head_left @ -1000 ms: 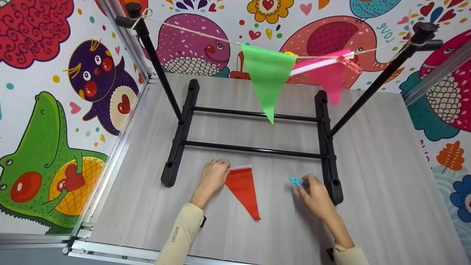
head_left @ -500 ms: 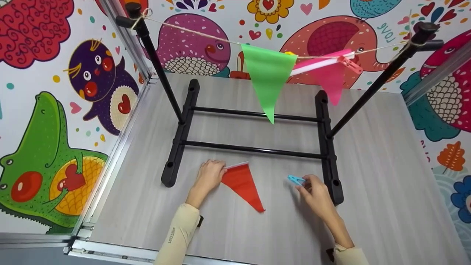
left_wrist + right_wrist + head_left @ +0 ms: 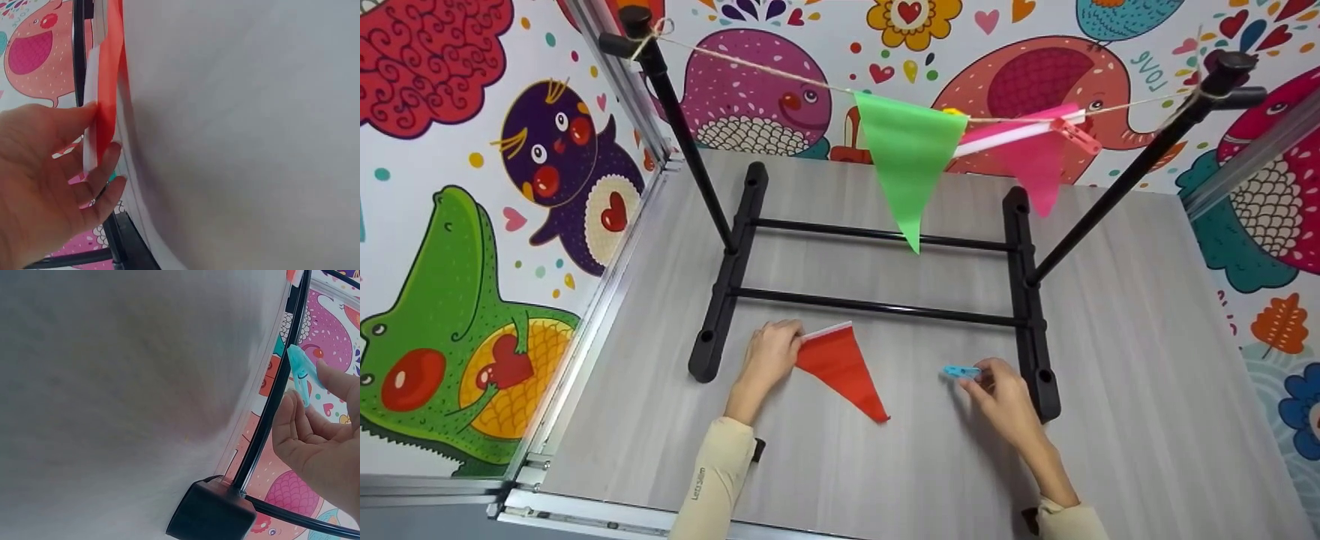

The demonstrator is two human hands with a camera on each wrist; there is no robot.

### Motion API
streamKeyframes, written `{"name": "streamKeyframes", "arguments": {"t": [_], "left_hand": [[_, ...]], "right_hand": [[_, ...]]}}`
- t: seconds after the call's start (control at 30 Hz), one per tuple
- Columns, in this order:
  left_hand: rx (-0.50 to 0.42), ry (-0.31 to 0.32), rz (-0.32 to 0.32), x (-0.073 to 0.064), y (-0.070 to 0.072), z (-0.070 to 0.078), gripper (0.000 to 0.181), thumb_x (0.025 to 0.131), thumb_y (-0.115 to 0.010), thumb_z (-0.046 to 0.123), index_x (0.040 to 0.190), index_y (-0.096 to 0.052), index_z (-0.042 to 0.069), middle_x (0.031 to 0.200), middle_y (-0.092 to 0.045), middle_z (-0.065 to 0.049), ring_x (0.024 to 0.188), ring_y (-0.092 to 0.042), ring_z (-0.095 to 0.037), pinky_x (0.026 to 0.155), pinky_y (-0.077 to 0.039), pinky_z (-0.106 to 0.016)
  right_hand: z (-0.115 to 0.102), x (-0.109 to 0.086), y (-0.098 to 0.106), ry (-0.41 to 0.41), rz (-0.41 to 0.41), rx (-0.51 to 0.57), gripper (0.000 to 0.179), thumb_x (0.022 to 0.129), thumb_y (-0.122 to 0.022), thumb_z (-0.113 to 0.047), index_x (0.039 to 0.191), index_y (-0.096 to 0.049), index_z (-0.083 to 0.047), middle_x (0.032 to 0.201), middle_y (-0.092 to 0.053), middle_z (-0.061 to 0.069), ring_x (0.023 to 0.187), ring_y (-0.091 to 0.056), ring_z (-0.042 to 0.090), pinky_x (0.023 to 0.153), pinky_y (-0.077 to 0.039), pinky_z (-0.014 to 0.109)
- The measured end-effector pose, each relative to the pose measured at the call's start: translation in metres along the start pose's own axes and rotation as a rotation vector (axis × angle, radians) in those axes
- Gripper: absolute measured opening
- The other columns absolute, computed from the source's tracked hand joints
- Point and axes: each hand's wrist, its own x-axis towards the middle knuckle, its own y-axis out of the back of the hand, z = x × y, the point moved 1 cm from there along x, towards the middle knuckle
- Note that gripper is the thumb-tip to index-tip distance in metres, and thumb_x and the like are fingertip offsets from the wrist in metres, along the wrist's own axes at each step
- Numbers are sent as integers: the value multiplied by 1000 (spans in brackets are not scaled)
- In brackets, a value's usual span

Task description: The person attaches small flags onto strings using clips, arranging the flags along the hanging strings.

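A red triangular pennant (image 3: 844,367) with a white top edge lies slanted over the table, its tip toward the lower right. My left hand (image 3: 769,356) pinches it by the left end of that edge; the left wrist view shows the thumb and fingers on the pennant's white strip (image 3: 91,112). Further right, my right hand (image 3: 1003,394) holds a light blue clothespin (image 3: 960,372) between thumb and fingers. In the right wrist view the clothespin (image 3: 302,374) points away from the palm. Both hands are in front of the black stand's near crossbar (image 3: 877,306).
A string (image 3: 757,69) runs between the stand's two uprights. On it hang a green pennant (image 3: 911,157) and a pink pennant (image 3: 1039,172), with a yellow clip (image 3: 955,112) and a red clothespin (image 3: 1076,136). The black right foot (image 3: 1030,315) stands close beside my right hand.
My left hand has moved left, drawing the red pennant with it, and the pennant has turned so its tip points more to the right. The clothespin in my right hand has tilted slightly.
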Motion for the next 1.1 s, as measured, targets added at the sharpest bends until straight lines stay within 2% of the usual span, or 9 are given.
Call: {"name": "streamKeyframes", "arguments": {"t": [0.2, 0.53, 0.77, 0.97, 1.1], "left_hand": [[-21, 15, 86, 3, 9, -3, 6, 92, -72, 4, 87, -69, 4, 88, -74, -11, 82, -67, -39, 71, -52, -52], [-74, -2, 245, 11, 28, -2, 5, 91, -75, 4, 88, -70, 4, 87, -73, -10, 79, -63, -36, 70, -51, -49], [-117, -16, 345, 15, 39, 1, 6, 92, -76, 5, 88, -71, 3, 85, -72, -10, 80, -62, -35, 76, -50, -48], [-145, -1, 376, 18, 53, 9, 6, 95, -72, 6, 92, -72, 1, 90, -74, -12, 85, -64, -35, 78, -51, -48], [-165, -32, 406, 21, 64, 14, 5, 95, -71, 3, 92, -72, -1, 90, -73, -13, 86, -64, -35, 78, -52, -48]], "right_hand": [[-2, 1, 0, -43, -4, 11, 23, 89, -82, -6, 100, -64, 4, 86, -67, 8, 79, -67, 22, 68, -57, 30], [-3, 2, 1, 15, 33, 33, 22, 87, -83, -3, 96, -64, 3, 85, -67, 7, 77, -66, 21, 66, -57, 28], [-7, 7, 5, 97, 117, 16, 21, 85, -84, -1, 93, -65, 2, 82, -67, 4, 73, -65, 19, 63, -54, 26], [-12, 14, 12, 181, 205, -1, 23, 80, -85, 5, 92, -65, 4, 80, -66, 6, 69, -61, 16, 59, -48, 19], [-16, 18, 17, 271, 264, 2, 23, 79, -84, 8, 90, -64, 6, 77, -65, 9, 64, -59, 13, 56, -44, 15]]}}
